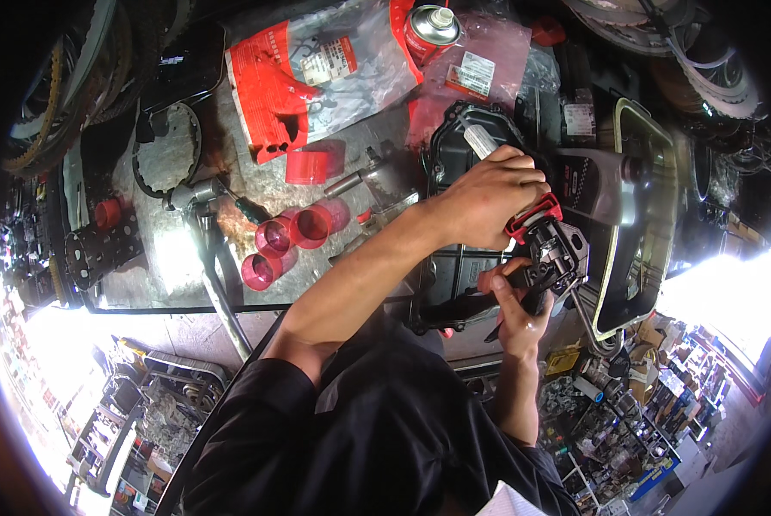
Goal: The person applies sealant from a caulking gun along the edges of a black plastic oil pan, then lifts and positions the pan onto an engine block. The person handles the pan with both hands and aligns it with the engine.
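My left hand (pixel 499 193) is closed at the red end piece (pixel 533 217) of a metal mechanical assembly with rods and a perforated bracket. My right hand (pixel 520 314) grips the same metal assembly (pixel 559 251) from below, its fingers curled round a black part. What lies inside the left fist is hidden. Just past the left knuckles a whitish tube (pixel 482 138) sticks out; I cannot tell whether the hand touches it. Beneath both hands lies a black ribbed pan (pixel 469 277).
Several clear red cups (pixel 306 225) sit left of my forearm, near a metal-headed tool (pixel 198 196) with a long shaft. Behind are a red-and-clear bag (pixel 269 95) and a spray can (pixel 433 33). A grey bottle (pixel 587 185) and a pan with a pale rim (pixel 667 172) stand right.
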`<action>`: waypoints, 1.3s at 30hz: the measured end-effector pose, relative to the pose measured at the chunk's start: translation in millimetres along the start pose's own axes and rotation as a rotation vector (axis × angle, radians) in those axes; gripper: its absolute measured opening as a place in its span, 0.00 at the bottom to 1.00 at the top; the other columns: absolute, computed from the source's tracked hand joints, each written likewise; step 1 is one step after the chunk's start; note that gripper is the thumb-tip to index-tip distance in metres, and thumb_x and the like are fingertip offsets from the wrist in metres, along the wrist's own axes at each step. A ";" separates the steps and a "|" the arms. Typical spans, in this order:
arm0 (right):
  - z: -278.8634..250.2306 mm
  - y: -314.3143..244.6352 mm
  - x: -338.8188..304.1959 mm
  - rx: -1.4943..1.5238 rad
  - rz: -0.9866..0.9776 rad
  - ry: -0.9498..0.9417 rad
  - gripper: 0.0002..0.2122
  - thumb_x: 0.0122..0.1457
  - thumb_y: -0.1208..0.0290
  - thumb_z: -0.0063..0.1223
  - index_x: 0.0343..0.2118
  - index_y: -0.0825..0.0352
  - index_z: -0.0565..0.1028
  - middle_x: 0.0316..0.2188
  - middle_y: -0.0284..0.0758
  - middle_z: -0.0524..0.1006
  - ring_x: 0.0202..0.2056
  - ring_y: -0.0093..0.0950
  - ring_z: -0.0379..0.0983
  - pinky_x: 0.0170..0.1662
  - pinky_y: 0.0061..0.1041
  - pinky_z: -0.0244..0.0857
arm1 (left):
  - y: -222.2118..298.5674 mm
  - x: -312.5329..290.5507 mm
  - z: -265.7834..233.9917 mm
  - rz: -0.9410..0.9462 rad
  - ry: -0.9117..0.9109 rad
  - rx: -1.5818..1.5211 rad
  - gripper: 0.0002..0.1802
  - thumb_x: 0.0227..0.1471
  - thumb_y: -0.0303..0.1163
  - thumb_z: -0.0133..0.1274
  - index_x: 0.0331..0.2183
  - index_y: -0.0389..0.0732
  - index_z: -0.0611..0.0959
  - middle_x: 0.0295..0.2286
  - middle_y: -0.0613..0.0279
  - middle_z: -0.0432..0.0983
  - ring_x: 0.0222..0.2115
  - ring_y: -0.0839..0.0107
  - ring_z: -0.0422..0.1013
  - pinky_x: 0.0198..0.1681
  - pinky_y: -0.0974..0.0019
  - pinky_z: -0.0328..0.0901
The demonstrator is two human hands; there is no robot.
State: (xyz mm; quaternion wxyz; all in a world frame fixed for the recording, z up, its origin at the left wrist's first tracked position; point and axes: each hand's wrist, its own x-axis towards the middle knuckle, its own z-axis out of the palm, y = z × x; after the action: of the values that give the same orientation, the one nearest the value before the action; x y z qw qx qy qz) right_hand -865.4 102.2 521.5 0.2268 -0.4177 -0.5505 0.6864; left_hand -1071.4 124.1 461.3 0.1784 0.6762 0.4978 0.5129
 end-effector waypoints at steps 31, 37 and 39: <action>-3.2 4.4 -18.7 0.015 0.033 -0.020 0.06 0.61 0.87 0.57 0.36 0.70 0.72 0.30 0.35 0.75 0.32 0.27 0.73 0.38 0.29 0.69 | 20.2 -15.9 1.6 -0.044 0.006 0.033 0.37 0.20 0.29 0.66 0.42 0.31 0.81 0.45 0.51 0.78 0.50 0.54 0.71 0.63 0.53 0.58; -2.4 3.5 -22.5 0.025 0.017 -0.031 0.07 0.60 0.88 0.57 0.36 0.70 0.72 0.30 0.35 0.74 0.32 0.27 0.73 0.37 0.28 0.69 | 25.3 -20.7 1.9 -0.048 0.020 0.052 0.36 0.19 0.29 0.67 0.41 0.31 0.81 0.44 0.52 0.77 0.49 0.55 0.71 0.63 0.54 0.59; -2.9 4.0 -24.2 0.021 0.021 -0.021 0.07 0.60 0.88 0.57 0.35 0.70 0.72 0.29 0.35 0.74 0.31 0.27 0.73 0.37 0.28 0.69 | 26.6 -21.8 2.9 -0.049 0.021 0.057 0.36 0.19 0.29 0.67 0.40 0.31 0.82 0.44 0.52 0.77 0.49 0.56 0.71 0.62 0.54 0.59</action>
State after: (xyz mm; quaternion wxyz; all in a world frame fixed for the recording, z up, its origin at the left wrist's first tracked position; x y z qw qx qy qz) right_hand -849.1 84.1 525.4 0.2182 -0.4139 -0.5413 0.6987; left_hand -1055.4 94.4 468.9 0.1662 0.6633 0.5304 0.5011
